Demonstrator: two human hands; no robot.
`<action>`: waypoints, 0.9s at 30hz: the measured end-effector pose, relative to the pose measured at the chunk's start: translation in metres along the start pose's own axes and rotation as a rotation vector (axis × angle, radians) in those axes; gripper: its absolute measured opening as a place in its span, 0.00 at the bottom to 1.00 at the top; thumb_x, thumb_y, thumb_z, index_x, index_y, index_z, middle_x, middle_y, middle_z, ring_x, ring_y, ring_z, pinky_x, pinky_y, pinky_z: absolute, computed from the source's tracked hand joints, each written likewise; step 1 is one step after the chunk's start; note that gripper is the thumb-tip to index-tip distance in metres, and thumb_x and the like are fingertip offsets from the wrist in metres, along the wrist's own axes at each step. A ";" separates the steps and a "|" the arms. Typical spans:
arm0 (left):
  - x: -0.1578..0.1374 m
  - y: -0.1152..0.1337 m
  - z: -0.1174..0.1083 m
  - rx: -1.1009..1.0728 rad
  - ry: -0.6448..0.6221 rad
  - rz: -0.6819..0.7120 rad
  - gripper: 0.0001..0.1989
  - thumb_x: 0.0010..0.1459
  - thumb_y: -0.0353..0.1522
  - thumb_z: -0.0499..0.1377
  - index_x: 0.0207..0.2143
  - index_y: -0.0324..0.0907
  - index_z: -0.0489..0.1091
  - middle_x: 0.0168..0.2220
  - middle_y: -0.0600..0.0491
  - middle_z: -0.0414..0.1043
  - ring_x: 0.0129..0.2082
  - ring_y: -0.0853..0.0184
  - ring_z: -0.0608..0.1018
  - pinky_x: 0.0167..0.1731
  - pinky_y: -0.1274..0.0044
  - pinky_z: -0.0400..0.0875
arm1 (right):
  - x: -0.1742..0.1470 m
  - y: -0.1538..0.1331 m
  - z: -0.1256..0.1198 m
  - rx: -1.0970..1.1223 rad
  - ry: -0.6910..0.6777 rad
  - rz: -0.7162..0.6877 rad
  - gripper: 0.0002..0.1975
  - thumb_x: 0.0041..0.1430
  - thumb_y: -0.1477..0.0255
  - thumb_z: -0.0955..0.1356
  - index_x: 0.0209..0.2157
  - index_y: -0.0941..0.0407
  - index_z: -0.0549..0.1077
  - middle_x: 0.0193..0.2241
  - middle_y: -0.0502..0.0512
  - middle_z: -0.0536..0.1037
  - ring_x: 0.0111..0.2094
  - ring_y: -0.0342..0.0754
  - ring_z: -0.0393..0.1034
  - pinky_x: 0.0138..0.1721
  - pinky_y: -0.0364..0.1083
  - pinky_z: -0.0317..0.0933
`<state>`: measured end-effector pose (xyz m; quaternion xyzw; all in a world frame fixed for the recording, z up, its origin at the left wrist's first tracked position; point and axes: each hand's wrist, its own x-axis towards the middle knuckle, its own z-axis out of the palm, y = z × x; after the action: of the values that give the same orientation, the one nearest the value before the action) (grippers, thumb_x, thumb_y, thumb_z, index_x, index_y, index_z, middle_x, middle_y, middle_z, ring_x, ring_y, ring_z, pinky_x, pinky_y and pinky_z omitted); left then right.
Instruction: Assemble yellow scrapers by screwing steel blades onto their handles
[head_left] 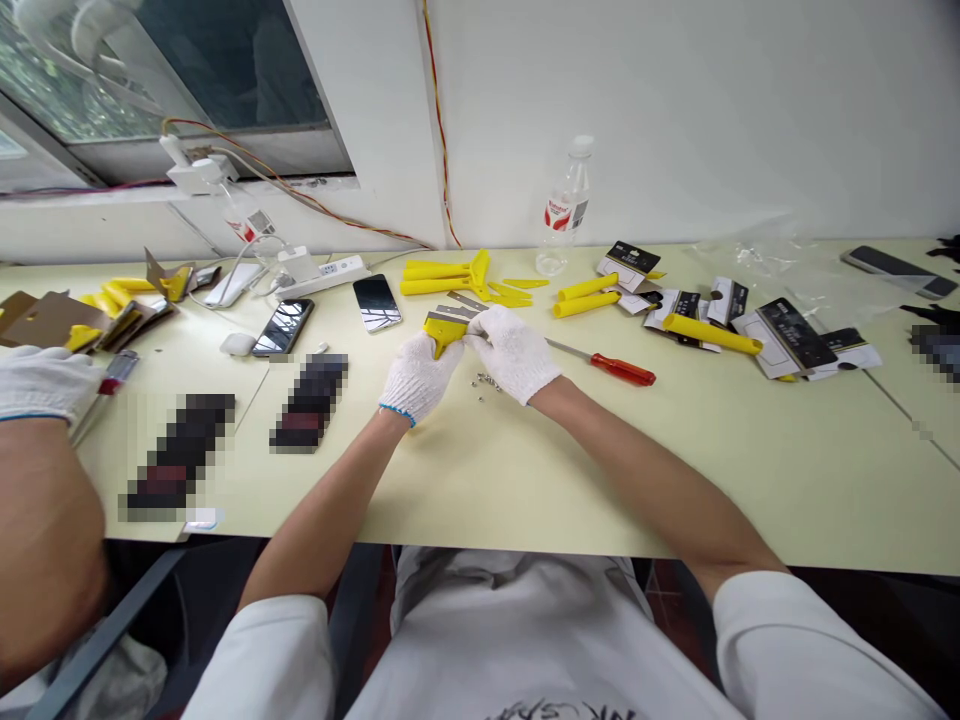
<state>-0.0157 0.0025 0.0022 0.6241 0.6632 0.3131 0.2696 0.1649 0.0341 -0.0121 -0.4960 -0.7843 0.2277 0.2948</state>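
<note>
Scraper (pixel 444 330), yellow, pinched between both our gloved hands over the table (pixel 525 470).

Our left hand (pixel 417 377) is closed around the handle end; our right hand (pixel 514 352) curls tight over the blade end, so the metal edge mostly hides under the glove. Just right of the grip lie small screws (pixel 489 381), touching nothing; beyond them a red-handled screwdriver (pixel 611 366), its tip pointing back toward our right wrist. Behind the grip, more yellow handles (pixel 442 277) and two phones (pixel 376 302). Far left, a co-worker's gloved hand (pixel 41 382). We judge it best to hold the handle steady with the left, keep the blade seated square, and mind the loose screws don't roll.
</note>
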 end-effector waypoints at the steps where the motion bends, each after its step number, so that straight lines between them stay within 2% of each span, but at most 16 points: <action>1: 0.000 0.001 0.000 0.012 0.004 0.006 0.21 0.69 0.40 0.65 0.27 0.44 0.62 0.24 0.55 0.63 0.29 0.64 0.72 0.32 0.71 0.62 | 0.000 0.001 0.001 0.003 0.008 0.004 0.07 0.82 0.74 0.67 0.45 0.61 0.76 0.54 0.65 0.80 0.54 0.54 0.72 0.57 0.51 0.65; 6: 0.000 0.002 -0.003 -0.039 -0.039 0.004 0.16 0.66 0.38 0.67 0.28 0.43 0.67 0.25 0.55 0.71 0.28 0.64 0.74 0.30 0.72 0.64 | 0.002 0.006 0.001 0.042 0.057 0.017 0.01 0.80 0.76 0.70 0.48 0.58 0.74 0.54 0.64 0.80 0.52 0.53 0.71 0.60 0.54 0.66; 10: 0.000 0.000 -0.006 -0.168 -0.113 -0.027 0.15 0.62 0.42 0.68 0.29 0.43 0.70 0.24 0.54 0.73 0.26 0.66 0.74 0.30 0.73 0.68 | 0.007 0.009 -0.004 0.149 0.082 0.071 0.10 0.75 0.75 0.75 0.51 0.57 0.72 0.54 0.62 0.80 0.51 0.52 0.72 0.60 0.56 0.68; 13: 0.001 0.001 -0.008 -0.258 -0.194 -0.050 0.16 0.58 0.44 0.69 0.31 0.42 0.70 0.24 0.54 0.72 0.24 0.67 0.74 0.29 0.74 0.70 | 0.010 0.012 -0.011 0.251 0.032 0.114 0.13 0.72 0.73 0.78 0.50 0.57 0.73 0.51 0.60 0.81 0.50 0.52 0.72 0.58 0.56 0.70; 17: -0.001 0.006 -0.012 -0.357 -0.276 -0.068 0.18 0.54 0.44 0.72 0.33 0.42 0.71 0.23 0.54 0.72 0.23 0.69 0.72 0.28 0.76 0.70 | 0.009 0.015 -0.024 0.338 -0.067 0.126 0.13 0.72 0.66 0.79 0.45 0.57 0.75 0.41 0.56 0.82 0.43 0.49 0.73 0.47 0.50 0.72; 21: -0.003 0.008 -0.017 -0.416 -0.308 -0.059 0.18 0.54 0.44 0.73 0.31 0.42 0.71 0.24 0.52 0.73 0.24 0.68 0.73 0.29 0.76 0.72 | 0.004 0.014 -0.038 0.369 -0.138 0.145 0.19 0.73 0.55 0.78 0.44 0.56 0.78 0.33 0.54 0.81 0.33 0.47 0.72 0.37 0.47 0.72; 24: -0.002 0.006 -0.018 -0.428 -0.300 -0.070 0.19 0.55 0.45 0.73 0.28 0.43 0.69 0.23 0.50 0.73 0.26 0.67 0.75 0.30 0.77 0.72 | -0.001 0.016 -0.053 0.352 -0.146 0.155 0.26 0.75 0.46 0.74 0.49 0.56 0.80 0.35 0.58 0.83 0.34 0.51 0.75 0.38 0.49 0.73; 27: 0.001 0.002 -0.018 -0.456 -0.276 -0.090 0.18 0.56 0.43 0.73 0.30 0.42 0.71 0.24 0.51 0.73 0.25 0.68 0.74 0.30 0.77 0.72 | -0.009 0.031 -0.072 0.126 -0.083 0.154 0.29 0.75 0.43 0.71 0.54 0.55 0.81 0.43 0.64 0.86 0.40 0.57 0.79 0.44 0.53 0.74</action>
<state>-0.0276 0.0020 0.0156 0.5541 0.5595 0.3540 0.5046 0.2372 0.0430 0.0174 -0.5253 -0.7397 0.3189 0.2743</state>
